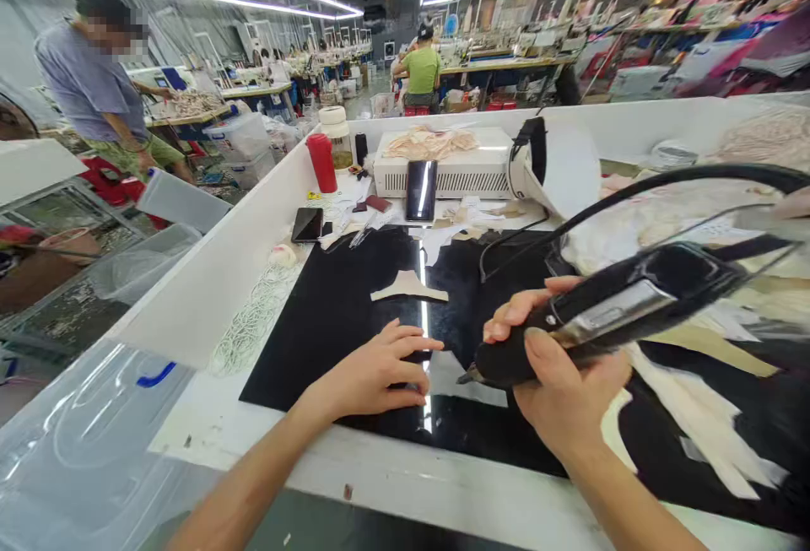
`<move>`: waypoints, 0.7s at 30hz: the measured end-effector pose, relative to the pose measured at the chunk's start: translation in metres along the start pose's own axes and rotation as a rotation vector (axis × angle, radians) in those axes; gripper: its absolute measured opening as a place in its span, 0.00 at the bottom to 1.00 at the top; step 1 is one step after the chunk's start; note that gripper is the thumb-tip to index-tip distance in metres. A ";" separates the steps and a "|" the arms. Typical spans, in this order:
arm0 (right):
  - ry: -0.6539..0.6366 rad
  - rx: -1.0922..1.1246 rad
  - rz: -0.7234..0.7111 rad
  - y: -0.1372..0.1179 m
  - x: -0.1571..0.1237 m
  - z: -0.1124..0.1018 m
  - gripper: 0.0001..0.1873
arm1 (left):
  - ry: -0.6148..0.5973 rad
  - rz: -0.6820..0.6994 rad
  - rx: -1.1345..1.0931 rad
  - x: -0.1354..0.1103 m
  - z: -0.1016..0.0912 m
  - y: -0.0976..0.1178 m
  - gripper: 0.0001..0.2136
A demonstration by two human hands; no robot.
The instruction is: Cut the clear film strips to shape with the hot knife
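My right hand [569, 382] is wrapped round a black corded handheld cutter [601, 306] with a metal strip along its body. Its small pointed metal tip is at the lower left, just over the right part of a pale, see-through flat piece [472, 380]. That piece lies on the glossy black mat [335, 315]. At the piece's left edge, my left hand [380, 370] has its fingers stretched out and spread; whether the fingertips press on it I cannot tell. Beyond both hands, a cream cut fabric piece [410, 286] with a raised middle lies flat on the mat.
A thick black cable [639, 188] arches on the right above piled pale fabric [613, 256]. At the back stand a white vented box [468, 175], a phone [421, 190] and a red cup [321, 163]. Tangled pale cord [253, 323] lies left. A person [101, 83] stands beyond the left wall.
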State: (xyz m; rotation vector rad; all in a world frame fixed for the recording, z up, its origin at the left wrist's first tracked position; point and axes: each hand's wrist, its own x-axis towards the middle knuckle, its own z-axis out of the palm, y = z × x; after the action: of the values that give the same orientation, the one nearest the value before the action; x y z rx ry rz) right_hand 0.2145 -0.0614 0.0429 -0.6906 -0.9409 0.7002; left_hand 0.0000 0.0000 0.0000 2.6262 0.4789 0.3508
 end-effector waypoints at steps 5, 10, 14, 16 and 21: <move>0.017 -0.030 -0.016 0.000 0.007 -0.011 0.20 | -0.019 -0.020 0.083 -0.007 -0.015 -0.010 0.05; 0.004 -0.014 -0.003 0.001 0.004 -0.007 0.20 | 0.198 -0.184 0.286 -0.008 -0.021 -0.015 0.08; 0.027 0.003 -0.001 0.004 0.006 0.004 0.21 | 0.329 -0.251 0.162 0.000 -0.008 0.000 0.08; 0.056 0.005 -0.001 0.006 0.009 0.009 0.21 | 0.291 -0.253 0.090 0.005 0.001 0.011 0.09; 0.117 0.002 -0.024 0.013 0.020 0.016 0.21 | 0.172 -0.273 0.047 0.017 0.017 0.026 0.21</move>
State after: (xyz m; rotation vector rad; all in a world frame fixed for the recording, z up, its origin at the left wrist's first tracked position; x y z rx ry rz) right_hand 0.2056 -0.0351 0.0487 -0.7097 -0.8401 0.6324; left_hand 0.0283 -0.0216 0.0007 2.5414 0.9013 0.4827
